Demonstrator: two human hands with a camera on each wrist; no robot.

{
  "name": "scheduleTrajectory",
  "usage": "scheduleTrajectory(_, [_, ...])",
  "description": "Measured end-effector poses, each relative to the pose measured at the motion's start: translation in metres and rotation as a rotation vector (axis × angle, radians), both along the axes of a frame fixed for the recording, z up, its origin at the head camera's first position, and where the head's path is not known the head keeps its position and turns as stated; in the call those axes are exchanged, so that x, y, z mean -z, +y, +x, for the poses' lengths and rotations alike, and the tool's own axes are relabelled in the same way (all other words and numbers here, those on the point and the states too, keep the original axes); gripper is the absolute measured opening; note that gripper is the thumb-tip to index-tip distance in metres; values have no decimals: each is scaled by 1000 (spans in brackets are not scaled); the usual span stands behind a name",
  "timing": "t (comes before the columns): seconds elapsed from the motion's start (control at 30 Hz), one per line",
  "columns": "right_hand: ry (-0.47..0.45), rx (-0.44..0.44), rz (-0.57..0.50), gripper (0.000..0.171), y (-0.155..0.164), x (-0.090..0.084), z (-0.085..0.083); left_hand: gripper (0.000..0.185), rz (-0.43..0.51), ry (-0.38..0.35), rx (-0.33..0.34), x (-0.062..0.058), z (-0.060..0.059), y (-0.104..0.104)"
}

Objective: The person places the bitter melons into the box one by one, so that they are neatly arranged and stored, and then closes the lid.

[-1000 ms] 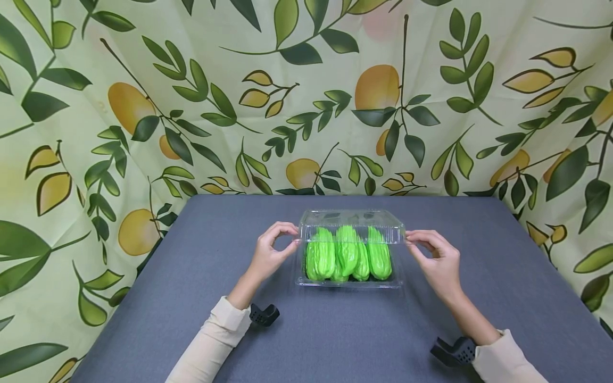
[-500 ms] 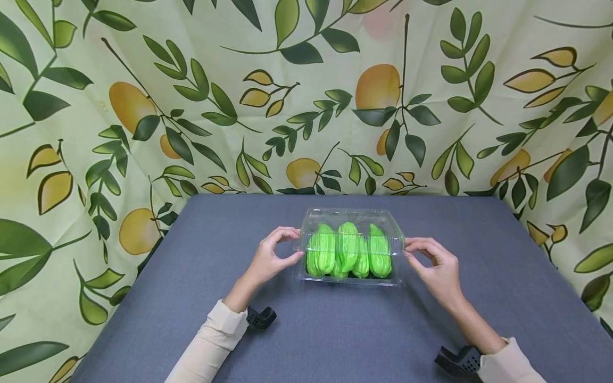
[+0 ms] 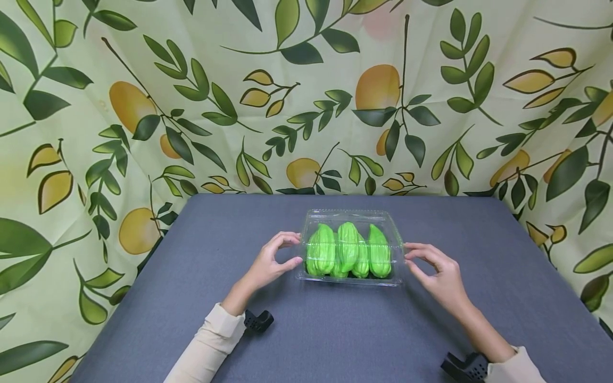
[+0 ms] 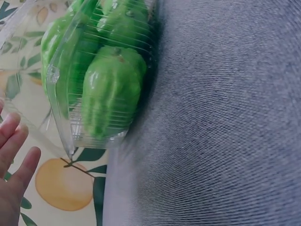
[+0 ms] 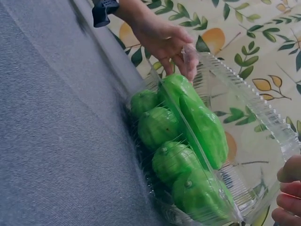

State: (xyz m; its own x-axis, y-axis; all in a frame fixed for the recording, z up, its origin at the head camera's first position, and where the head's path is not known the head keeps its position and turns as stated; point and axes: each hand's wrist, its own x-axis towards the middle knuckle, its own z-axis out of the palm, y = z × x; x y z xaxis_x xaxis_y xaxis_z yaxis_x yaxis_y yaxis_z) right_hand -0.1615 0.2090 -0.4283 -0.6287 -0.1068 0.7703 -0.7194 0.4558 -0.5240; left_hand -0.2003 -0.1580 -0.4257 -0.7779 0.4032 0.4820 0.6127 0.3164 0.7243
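A clear plastic clamshell box (image 3: 349, 280) sits mid-table with several green chayotes (image 3: 347, 249) inside. Its hinged lid (image 3: 351, 217) lies low over them; in the right wrist view the lid (image 5: 244, 103) still slants a little above the chayotes (image 5: 188, 136). My left hand (image 3: 296, 249) pinches the lid's left end between finger and thumb. My right hand (image 3: 409, 256) holds the lid's right end the same way. The left wrist view shows the box's near corner (image 4: 61, 117), a chayote (image 4: 110, 89) and my left fingertips (image 4: 14, 155) beside it.
The box stands on a grey-blue tablecloth (image 3: 335, 340). A cloth backdrop (image 3: 306, 96) printed with leaves and lemons closes in the back and both sides. Black wrist mounts (image 3: 258, 321) (image 3: 464, 366) sit on my cream-sleeved forearms.
The lid has come down from a raised tilt to lie low over the chayotes. Both hands went down with it, staying at its ends.
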Motion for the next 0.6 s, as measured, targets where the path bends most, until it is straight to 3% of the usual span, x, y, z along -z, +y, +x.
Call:
scheduleTrajectory(0.3, [-17,12,16,39,5,11,2,31,-46,6,-16,3,4,1])
scheduleTrajectory(0.6, [-112,-57,-11,34,7,12,11,28,-65,12,-27,9,6,1])
